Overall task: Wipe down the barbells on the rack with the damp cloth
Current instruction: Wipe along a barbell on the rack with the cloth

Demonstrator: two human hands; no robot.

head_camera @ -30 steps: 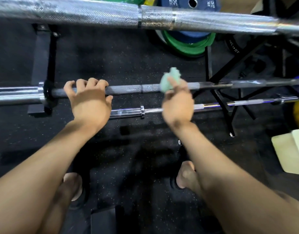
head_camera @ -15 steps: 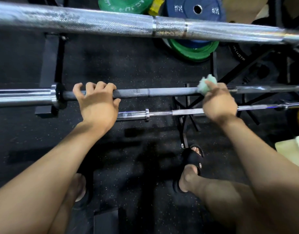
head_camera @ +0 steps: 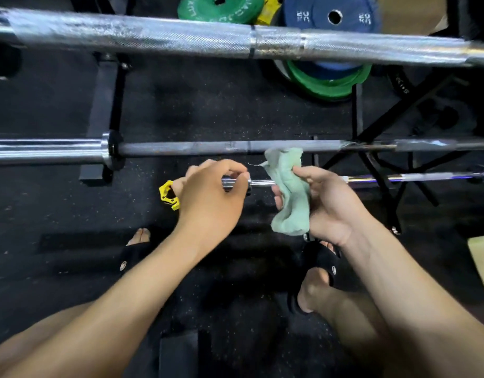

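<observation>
Lowest barbell, centre frame: left hand grips sleeve end; right hand fingers curled round damp cloth draped on shaft. Wipe just starting; upper bars' state untellable.

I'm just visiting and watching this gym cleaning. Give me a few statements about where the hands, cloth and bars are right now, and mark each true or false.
1. The right hand holds the green cloth. True.
2. The left hand grips the middle barbell. False: it grips the end of the lowest barbell, the thin chrome one below it.
3. A yellow collar clamp lies on the floor beside the left hand. True.
4. The cloth is wrapped round the top barbell. False: it hangs at the lowest barbell, far below the top one.
5. Green and blue weight plates show beyond the top barbell. True.
</observation>
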